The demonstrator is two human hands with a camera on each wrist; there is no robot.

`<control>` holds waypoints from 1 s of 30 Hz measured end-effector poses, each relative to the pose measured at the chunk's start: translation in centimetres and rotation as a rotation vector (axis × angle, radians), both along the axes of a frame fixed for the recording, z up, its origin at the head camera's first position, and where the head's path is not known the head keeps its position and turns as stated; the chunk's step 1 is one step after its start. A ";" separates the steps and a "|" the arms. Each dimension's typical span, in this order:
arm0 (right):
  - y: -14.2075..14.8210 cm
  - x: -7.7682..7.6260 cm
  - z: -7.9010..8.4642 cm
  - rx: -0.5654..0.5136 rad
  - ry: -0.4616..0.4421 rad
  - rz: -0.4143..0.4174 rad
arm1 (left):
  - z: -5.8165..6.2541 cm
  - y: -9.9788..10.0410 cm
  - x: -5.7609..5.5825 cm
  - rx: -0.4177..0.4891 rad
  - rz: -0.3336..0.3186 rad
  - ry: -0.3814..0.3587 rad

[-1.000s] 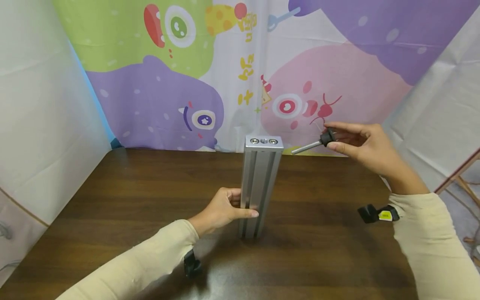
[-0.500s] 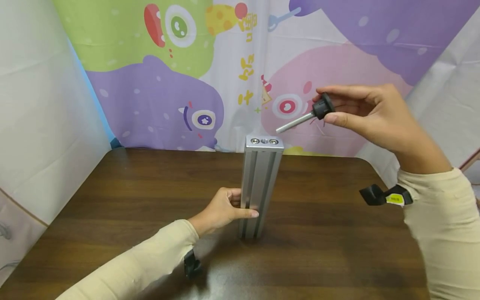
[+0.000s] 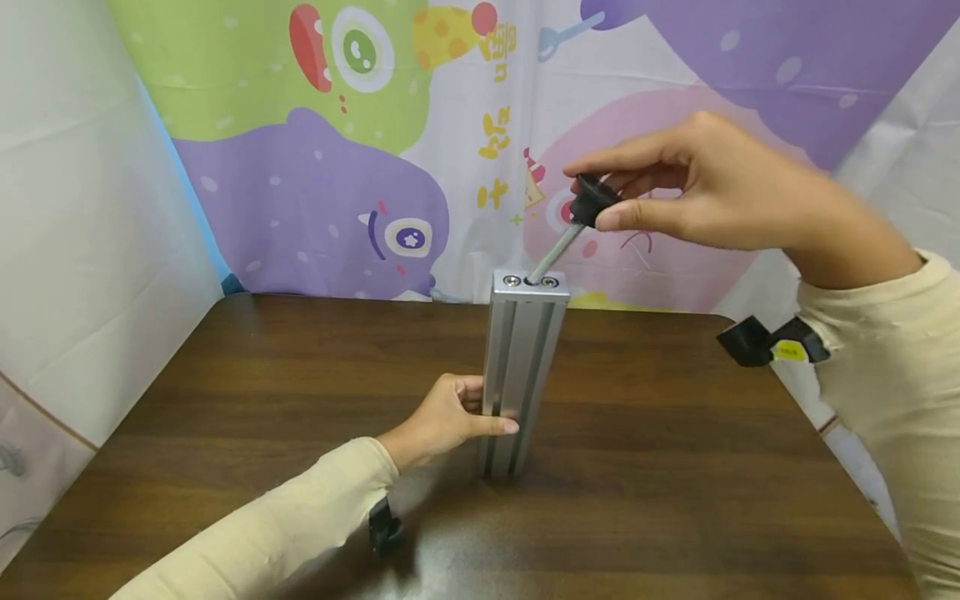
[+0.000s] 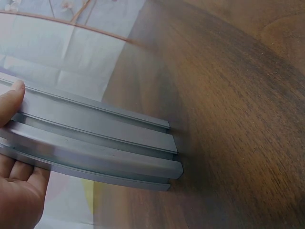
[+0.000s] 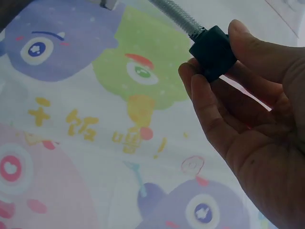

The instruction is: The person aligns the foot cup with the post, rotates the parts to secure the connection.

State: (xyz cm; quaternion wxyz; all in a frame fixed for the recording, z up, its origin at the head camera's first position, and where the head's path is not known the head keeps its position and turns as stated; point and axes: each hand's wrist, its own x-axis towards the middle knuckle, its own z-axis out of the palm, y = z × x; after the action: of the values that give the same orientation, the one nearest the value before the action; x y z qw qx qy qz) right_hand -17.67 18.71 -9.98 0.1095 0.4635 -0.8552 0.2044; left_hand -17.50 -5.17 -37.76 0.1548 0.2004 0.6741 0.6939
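An aluminium extrusion profile (image 3: 525, 358) stands upright on the table. Its top plate (image 3: 506, 292) carries two screws with a hole between them. My left hand (image 3: 438, 423) grips the profile low down, thumb along the grooved front; the left wrist view shows the slotted profile (image 4: 114, 136) down to its lower end at the wood. Above, my right hand (image 3: 720, 192) pinches the black base of a levelling foot (image 3: 594, 202) between thumb and fingers. Its threaded stud slants down to the left, tip right at the middle hole. In the right wrist view the foot's base (image 5: 213, 53) is dark against the cloth.
The dark wooden table (image 3: 300, 375) extends around the profile. A cartoon-printed cloth (image 3: 360, 183) hangs behind its far edge, with white sheets (image 3: 67, 208) at the sides. A small black device (image 3: 750, 342) is strapped at each wrist.
My right hand has risen and moved left with the levelling foot, bringing the stud's tip from beside the profile to the hole on top. My left hand and the profile have stayed put.
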 end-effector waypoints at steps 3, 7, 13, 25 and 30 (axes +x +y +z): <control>-0.5 -0.5 0.6 0.064 0.008 0.015 | 0.1 0.0 0.0 0.000 -0.001 0.000; -0.9 -1.4 1.2 0.172 0.068 0.013 | 0.1 0.1 0.0 0.000 -0.005 0.001; -2.2 -1.8 1.9 0.303 0.125 0.011 | 0.1 0.1 0.1 -0.003 -0.007 -0.001; -3.5 -1.8 2.6 0.424 0.123 -0.052 | 0.3 0.3 0.3 0.005 -0.012 0.002; -3.6 -1.8 2.7 0.429 0.122 -0.056 | 0.4 0.3 0.3 0.003 -0.007 0.002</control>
State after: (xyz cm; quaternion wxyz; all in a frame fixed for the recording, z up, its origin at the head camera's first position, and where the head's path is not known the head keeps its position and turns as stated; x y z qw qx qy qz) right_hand -19.43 15.12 -7.25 0.0656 0.4638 -0.8834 -0.0139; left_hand -17.19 -4.84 -37.40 0.1562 0.2037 0.6725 0.6942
